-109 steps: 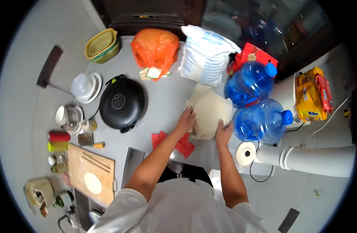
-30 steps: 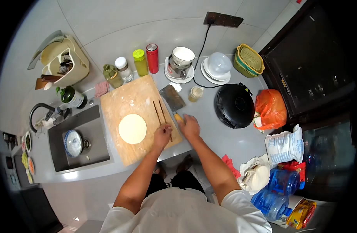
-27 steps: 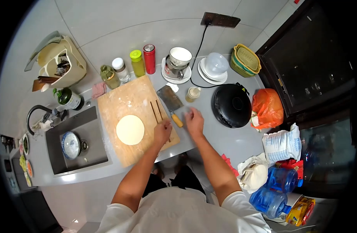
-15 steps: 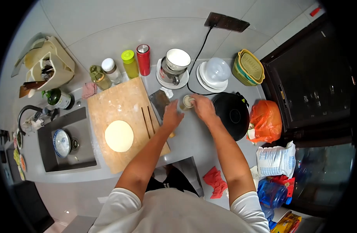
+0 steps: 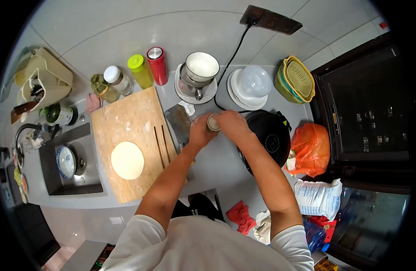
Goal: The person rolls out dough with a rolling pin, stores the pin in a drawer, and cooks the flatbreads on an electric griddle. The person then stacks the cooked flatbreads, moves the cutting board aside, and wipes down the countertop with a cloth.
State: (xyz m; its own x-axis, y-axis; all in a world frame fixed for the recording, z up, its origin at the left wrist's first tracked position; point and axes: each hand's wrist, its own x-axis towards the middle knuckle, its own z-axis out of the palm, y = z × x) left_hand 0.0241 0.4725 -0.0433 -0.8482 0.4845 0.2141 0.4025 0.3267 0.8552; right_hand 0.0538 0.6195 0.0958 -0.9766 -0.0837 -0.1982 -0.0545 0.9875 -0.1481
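Observation:
A small round jar (image 5: 213, 123) with a pale top stands between my hands, above the grey counter; its contents are unclear. My left hand (image 5: 201, 132) is closed around its left side. On the other side, the fingers of my right hand (image 5: 233, 124) are closed at its rim, partly hidden. Just left of my left hand lies a cleaver (image 5: 178, 123) with a broad grey blade. A round flat piece of dough (image 5: 127, 160) rests on the floury wooden board (image 5: 133, 110). Two dark chopsticks (image 5: 158, 147) lie on that board too, right of the dough.
Beside my right forearm sits a black round electric pan (image 5: 271, 142). Stacked bowls (image 5: 202, 67), a plastic bowl on plates (image 5: 252, 82), a red flask (image 5: 158, 67) and several bottles line the wall. The sink (image 5: 90, 183) is at left, an orange bag (image 5: 311, 149) at right.
My left hand has come up to the jar and closed around it. The jar has shifted slightly left and down in view, and my right hand has stayed at it. The camera view has shifted.

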